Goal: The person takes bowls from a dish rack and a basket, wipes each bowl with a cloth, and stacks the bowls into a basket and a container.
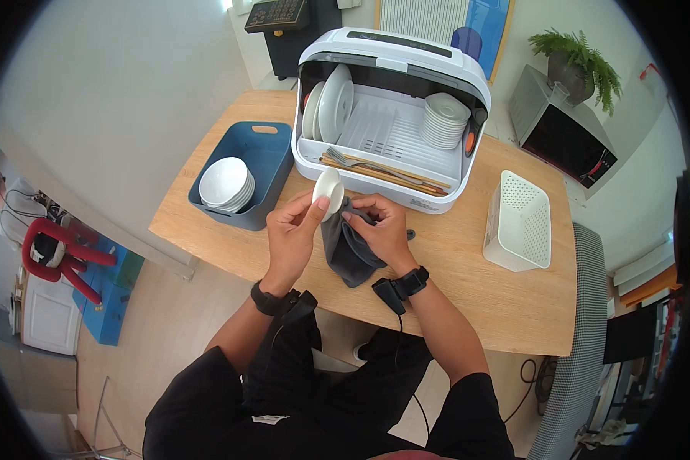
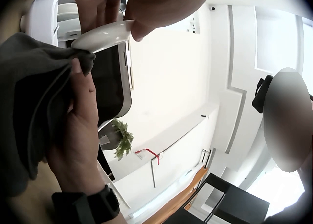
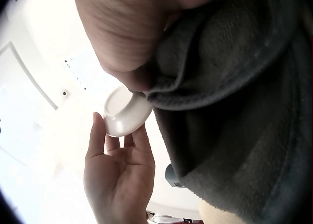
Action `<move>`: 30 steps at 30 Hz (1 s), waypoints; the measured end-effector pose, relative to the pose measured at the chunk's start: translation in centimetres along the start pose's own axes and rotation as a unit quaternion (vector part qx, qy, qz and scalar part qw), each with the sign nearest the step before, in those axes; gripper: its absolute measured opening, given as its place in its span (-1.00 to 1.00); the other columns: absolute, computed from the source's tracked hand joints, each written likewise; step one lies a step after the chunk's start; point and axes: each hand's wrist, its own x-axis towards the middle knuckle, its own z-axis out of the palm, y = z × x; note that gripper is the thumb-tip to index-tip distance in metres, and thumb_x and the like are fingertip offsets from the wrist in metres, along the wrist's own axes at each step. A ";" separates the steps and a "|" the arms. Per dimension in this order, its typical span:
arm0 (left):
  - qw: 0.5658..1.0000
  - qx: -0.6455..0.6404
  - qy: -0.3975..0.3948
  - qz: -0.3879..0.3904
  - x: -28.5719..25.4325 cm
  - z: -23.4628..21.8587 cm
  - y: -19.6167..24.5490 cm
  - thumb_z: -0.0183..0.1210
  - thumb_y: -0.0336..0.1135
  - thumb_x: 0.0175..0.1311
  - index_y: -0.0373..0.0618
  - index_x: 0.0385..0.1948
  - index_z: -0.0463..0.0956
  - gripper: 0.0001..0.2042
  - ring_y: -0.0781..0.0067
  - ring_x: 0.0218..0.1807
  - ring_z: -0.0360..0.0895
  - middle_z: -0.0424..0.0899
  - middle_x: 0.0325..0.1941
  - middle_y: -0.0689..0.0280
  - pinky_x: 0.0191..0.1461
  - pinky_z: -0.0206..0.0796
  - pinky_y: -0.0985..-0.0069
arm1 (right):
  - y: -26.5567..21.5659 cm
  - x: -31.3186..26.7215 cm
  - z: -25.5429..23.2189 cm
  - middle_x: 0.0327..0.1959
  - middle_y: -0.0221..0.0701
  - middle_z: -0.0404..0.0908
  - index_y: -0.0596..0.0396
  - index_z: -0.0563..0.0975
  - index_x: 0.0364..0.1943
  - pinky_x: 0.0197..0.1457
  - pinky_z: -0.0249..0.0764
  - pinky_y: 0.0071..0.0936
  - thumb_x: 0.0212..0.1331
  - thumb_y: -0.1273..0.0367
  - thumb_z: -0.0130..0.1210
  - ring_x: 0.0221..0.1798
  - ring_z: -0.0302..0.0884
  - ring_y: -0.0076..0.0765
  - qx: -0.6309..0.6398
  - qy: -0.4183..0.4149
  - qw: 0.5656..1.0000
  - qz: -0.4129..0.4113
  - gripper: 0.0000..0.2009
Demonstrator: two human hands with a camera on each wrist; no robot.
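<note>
In the head view my left hand (image 1: 291, 238) pinches a small white dish (image 1: 327, 192) by its edge, thumb on one face. My right hand (image 1: 383, 230) grips a dark grey cloth (image 1: 348, 257) that hangs down over the table edge side. The cloth touches the dish's rim in the left wrist view, where the dish (image 2: 105, 36) is tilted between the left hand (image 2: 156, 6) and the right hand (image 2: 78, 126). From the right wrist, the dish (image 3: 128, 114) shows its underside, with the left fingers behind it and the cloth (image 3: 220, 111) bunched in the right hand (image 3: 127, 33).
A white dish cabinet (image 1: 307, 153) holds plates, stacked small dishes (image 1: 445, 123), chopsticks and forks. At the left stands a blue basket (image 1: 272, 153) with white bowls (image 1: 226, 184); at the right, a white perforated basket (image 1: 520, 226) and a microwave (image 1: 563, 130).
</note>
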 end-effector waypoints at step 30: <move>0.922 0.350 -0.108 0.127 0.3 -1.8 3.4 0.27 -0.41 0.33 -0.27 -0.14 0.71 -0.83 0.26 -0.33 0.70 0.78 -0.25 0.06 -0.22 0.50 0.45 | -0.4 -0.5 0.2 -0.17 -0.24 0.74 0.32 0.63 -0.17 -0.03 0.64 -0.53 0.15 0.66 0.28 -0.12 0.71 -0.43 0.101 0.006 0.995 0.018 -0.83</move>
